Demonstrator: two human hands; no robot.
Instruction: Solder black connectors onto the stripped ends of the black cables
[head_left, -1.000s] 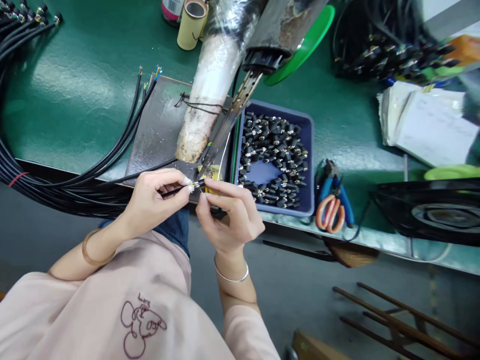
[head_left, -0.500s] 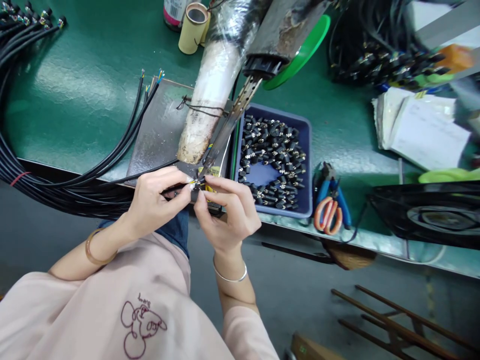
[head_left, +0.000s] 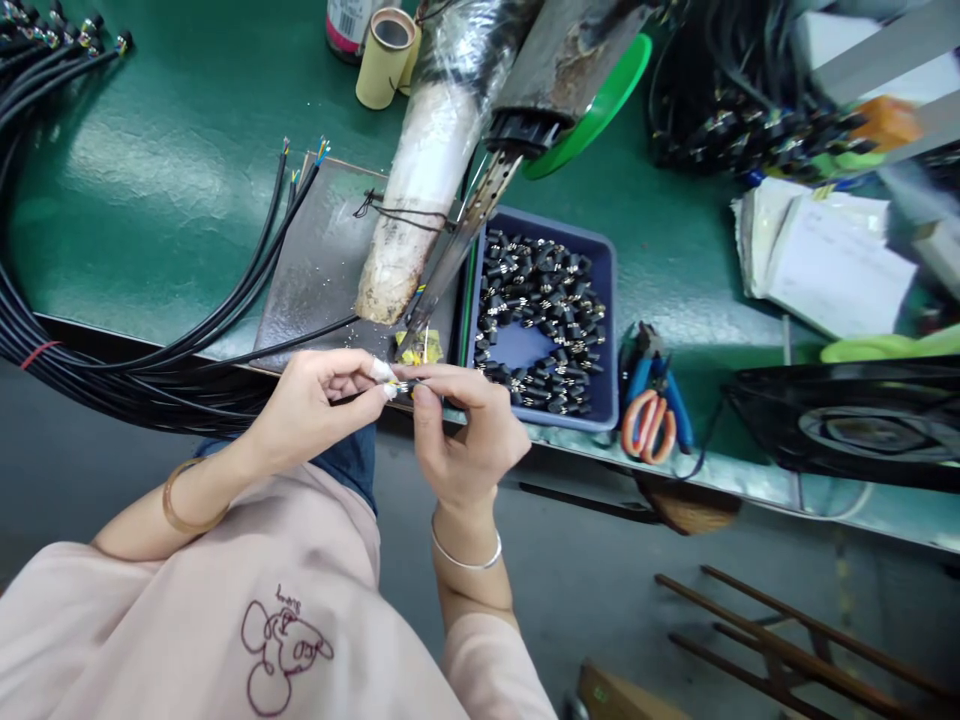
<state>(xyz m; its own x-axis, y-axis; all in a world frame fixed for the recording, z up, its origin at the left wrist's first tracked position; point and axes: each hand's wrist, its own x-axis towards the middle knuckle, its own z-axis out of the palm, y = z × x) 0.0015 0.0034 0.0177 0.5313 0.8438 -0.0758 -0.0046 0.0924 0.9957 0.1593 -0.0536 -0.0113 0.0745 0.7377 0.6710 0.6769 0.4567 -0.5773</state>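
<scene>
My left hand (head_left: 311,405) pinches the end of a black cable (head_left: 345,399), whose wires show at the fingertips; a white wrap covers one finger. My right hand (head_left: 471,420) pinches a small dark connector (head_left: 409,384) against those wire ends. Between the fingertips the contact details are too small to make out. Just above the hands, a soldering iron (head_left: 480,205) with a perforated barrel points down towards a yellow pad (head_left: 420,346). Beside it hangs a plastic-wrapped pipe (head_left: 420,180) over a grey plate (head_left: 307,250).
A blue tray (head_left: 611,330) of black connectors stands right of the iron. Further right lie orange-handled scissors (head_left: 649,425), blue-handled pliers (head_left: 679,405) and papers (head_left: 829,265). A bundle of black cables (head_left: 142,385) hangs along the left table edge. A cardboard roll (head_left: 379,75) stands behind.
Both hands have drawn slightly down and to the right, away from the iron's tip, uncovering the yellow pad. The right fingers are more curled around the connector.
</scene>
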